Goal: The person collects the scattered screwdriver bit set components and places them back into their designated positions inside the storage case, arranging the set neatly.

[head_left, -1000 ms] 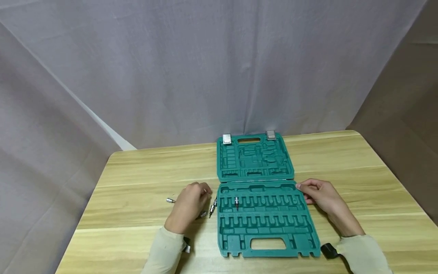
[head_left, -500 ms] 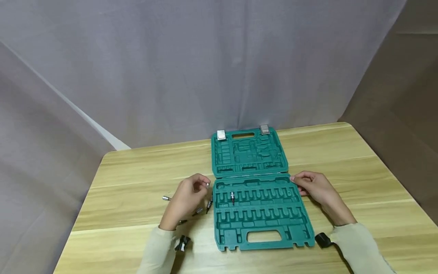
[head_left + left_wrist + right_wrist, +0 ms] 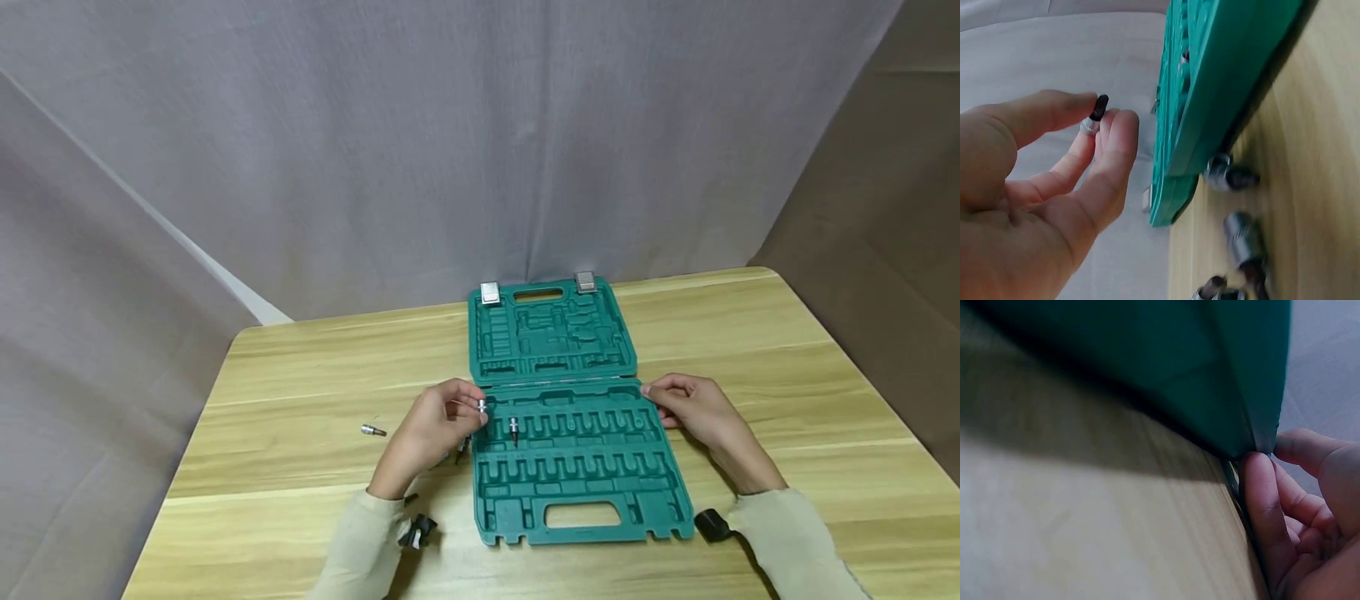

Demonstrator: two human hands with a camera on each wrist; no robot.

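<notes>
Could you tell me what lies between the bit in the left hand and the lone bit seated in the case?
Head view: only bare green case slots separate the pinched bit from the seated bit.

Open bench (image 3: 300, 375) fills the frame's left and right; the green case (image 3: 585, 500) blocks the centre, loose bits (image 3: 372, 431) dot its left flank, and a curtain (image 3: 375, 167) closes the back.
</notes>
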